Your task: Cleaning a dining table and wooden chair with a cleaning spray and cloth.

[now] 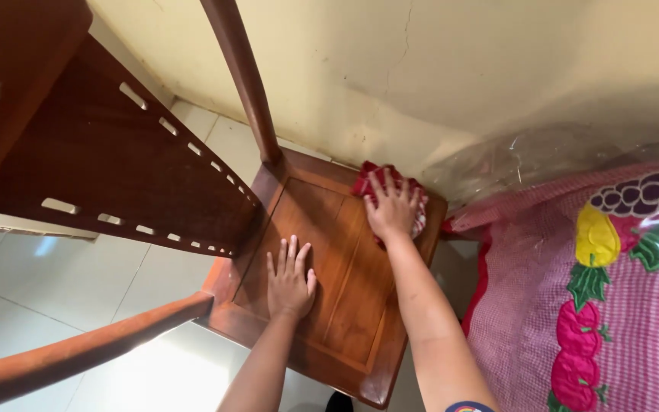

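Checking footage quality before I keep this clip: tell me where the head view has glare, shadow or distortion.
Head view: bright glare washes out the floor tiles at bottom left; soft shadow falls on the wall at upper right; the chair rails bow from wide-angle distortion; left hand, right hand and red cloth look sharp.

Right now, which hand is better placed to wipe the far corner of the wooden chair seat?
Probably the right hand: it already presses the red cloth at the far corner of the brown wooden chair seat. The left hand lies flat and bare nearer the front.
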